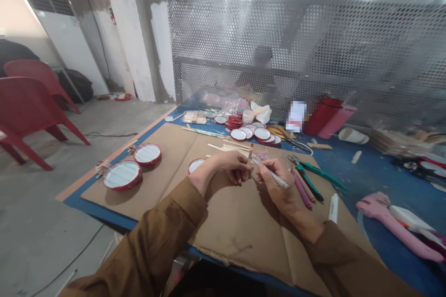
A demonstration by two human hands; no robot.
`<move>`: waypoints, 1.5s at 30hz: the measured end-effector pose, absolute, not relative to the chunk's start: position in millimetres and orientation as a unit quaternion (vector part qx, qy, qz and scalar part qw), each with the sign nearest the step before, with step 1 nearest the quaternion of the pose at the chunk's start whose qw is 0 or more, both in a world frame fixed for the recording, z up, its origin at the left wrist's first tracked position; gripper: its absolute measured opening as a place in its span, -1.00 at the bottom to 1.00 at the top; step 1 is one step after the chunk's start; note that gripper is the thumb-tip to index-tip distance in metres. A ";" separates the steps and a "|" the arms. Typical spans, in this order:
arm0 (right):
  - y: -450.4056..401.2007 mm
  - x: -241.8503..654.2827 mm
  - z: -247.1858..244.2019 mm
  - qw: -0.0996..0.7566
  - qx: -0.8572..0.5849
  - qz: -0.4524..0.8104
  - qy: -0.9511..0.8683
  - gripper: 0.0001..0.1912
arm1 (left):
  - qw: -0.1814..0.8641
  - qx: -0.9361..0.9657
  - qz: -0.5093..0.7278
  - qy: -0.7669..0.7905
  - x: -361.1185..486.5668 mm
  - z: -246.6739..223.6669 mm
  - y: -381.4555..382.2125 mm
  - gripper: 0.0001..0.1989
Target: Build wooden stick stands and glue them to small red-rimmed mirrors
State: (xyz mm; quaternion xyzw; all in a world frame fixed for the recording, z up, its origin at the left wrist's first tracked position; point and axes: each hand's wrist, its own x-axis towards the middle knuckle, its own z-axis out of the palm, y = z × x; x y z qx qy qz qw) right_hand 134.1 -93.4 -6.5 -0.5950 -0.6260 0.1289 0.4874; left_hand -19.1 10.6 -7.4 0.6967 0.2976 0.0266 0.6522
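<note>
My left hand [234, 166] pinches a small wooden stick [251, 152] that stands upright above the brown cardboard [230, 222]. Close to its right, my right hand [277, 181] is closed around a white pen-like tool [278, 179], whose tip points toward the stick. Behind the hands lie several pale wooden sticks [226, 147] and a pile of small colourful bits [263, 154]. A round red-rimmed piece [196, 165] is partly hidden by my left wrist. Two more red-rimmed discs [122, 175] with wooden clips lie at the left.
Green-handled pliers [322, 175], pink-handled pliers [302, 189] and a white tube [333, 209] lie to the right. Further right is a pink hammer-shaped tool [397, 227]. Red-rimmed lids [239, 134] and bottles [322, 116] stand behind, before a perforated metal screen [306, 55]. Red chairs [31, 111] stand left.
</note>
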 end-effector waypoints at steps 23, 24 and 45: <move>-96.9 139.5 3.4 0.424 -0.585 0.166 -0.671 -0.65 | 0.638 0.712 0.037 0.291 -18.9 -3.4 6.6 -0.79; -97.1 139.2 2.8 0.422 -0.583 0.167 -0.674 -0.66 | 0.636 0.713 0.037 0.293 -18.8 -3.2 6.4 -0.79; -96.6 138.8 2.2 0.419 -0.580 0.184 -0.674 -0.65 | 0.621 0.732 0.036 0.279 -18.2 -2.4 6.5 -0.80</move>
